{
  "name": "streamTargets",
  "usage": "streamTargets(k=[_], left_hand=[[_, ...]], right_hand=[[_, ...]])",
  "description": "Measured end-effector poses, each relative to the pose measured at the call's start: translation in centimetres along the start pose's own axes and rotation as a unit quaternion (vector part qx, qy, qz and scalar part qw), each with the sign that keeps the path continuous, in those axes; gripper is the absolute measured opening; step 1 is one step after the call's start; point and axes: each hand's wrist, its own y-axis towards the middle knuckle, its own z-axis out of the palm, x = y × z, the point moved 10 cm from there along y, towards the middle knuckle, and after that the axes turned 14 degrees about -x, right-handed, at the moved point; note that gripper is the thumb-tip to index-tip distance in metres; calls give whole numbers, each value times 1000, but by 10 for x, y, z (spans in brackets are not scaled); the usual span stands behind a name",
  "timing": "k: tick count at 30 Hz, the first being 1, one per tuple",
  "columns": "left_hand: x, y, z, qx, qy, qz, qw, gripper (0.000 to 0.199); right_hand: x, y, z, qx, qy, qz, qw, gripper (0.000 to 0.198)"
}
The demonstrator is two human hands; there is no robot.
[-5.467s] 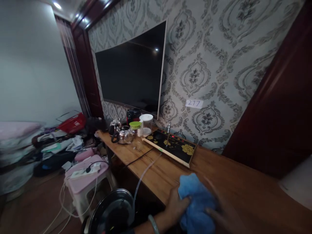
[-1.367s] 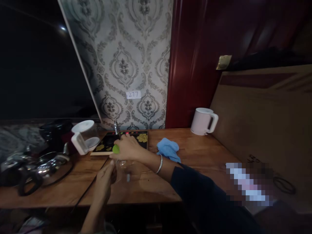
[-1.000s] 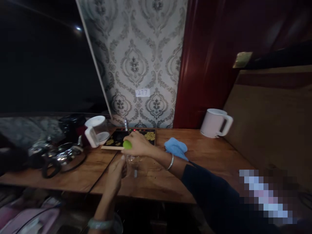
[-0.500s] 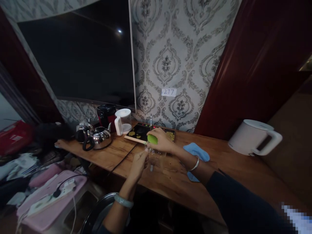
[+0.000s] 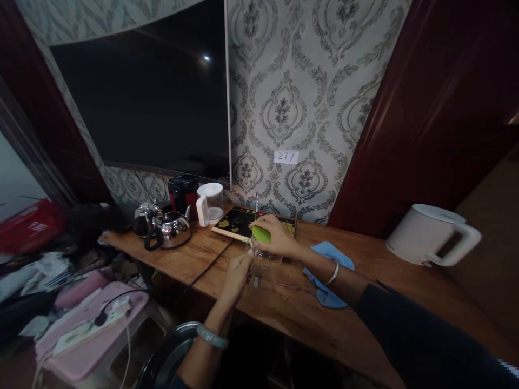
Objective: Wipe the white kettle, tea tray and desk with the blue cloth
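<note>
Between my two hands is a clear glass jug (image 5: pixel 265 270), its outline faint against the wood. My left hand (image 5: pixel 238 273) is closed at the jug's left side near its rim, and the fingers partly hide what they grip. From above, my right hand (image 5: pixel 278 235) clasps a green sponge (image 5: pixel 260 234) against the top of the jug. A black tea stove with gold flower patterns (image 5: pixel 231 224) lies just behind the hands. By my right forearm rests a crumpled blue cloth (image 5: pixel 330 254).
The wooden counter (image 5: pixel 284 319) carries two steel kettles (image 5: pixel 172 229), a white-handled glass kettle (image 5: pixel 211 202) and a red-and-black appliance (image 5: pixel 183 192). A white electric kettle (image 5: pixel 425 235) stands on the right. Below are a pink stool (image 5: pixel 77 362) with a power strip and a dark basin (image 5: pixel 166 351).
The whole view has shifted a little, so things sit slightly further right and lower. My right hand still presses the sponge at the jug's top, and my left hand keeps its grip.
</note>
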Motion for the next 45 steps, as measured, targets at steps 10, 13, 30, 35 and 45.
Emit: streamTargets(k=[10,13,30,35,45], left_hand=[[0,0,0,0,12,8,1000,69],[-1,-1,1,1,12,7,1000,69],[-2,5,-11,1,21,-10,1000,71],[-4,7,-12,23,31,-23,999,74],[-7,8,-10,29,21,-16,999,74]], right_hand=[[2,1,-6,-2,19,14,1000,42],[3,0,-7,-14,24,9,1000,42],[13,5,-4,31,82,-29,996,42],[10,4,-8,59,117,-9,991,44],[16,1,-18,12,108,-21,994,44]])
